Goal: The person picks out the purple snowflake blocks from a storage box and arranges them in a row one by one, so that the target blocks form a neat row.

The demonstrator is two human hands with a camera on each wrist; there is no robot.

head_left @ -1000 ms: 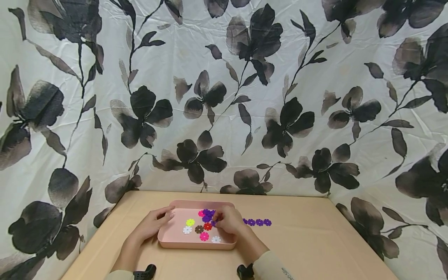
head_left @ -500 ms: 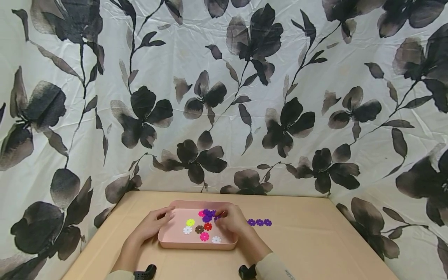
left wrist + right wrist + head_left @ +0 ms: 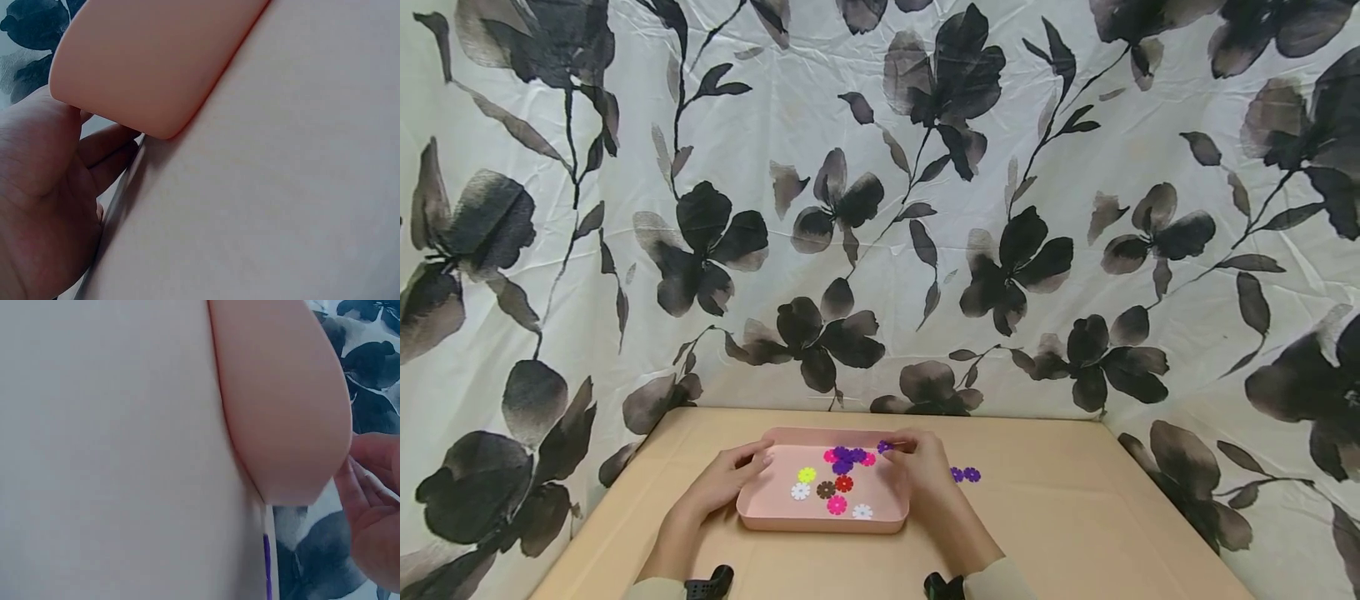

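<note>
Floral cloth backs the tan table [image 3: 1075, 517]. Right hand [image 3: 925, 467] has lifted a small purple flower-shaped piece [image 3: 884, 447] out of the shallow pink plastic tray [image 3: 820, 521], pinching it, so sorting continues. Left hand [image 3: 726, 479] still grips the tray's edge.

White cloth backdrop [image 3: 880, 208] printed with large black flowers and leaves, creased, draped behind and along both sides. Tan counter [image 3: 1060, 517] below, smooth matte top. Light even, soft, shadows faint.
</note>
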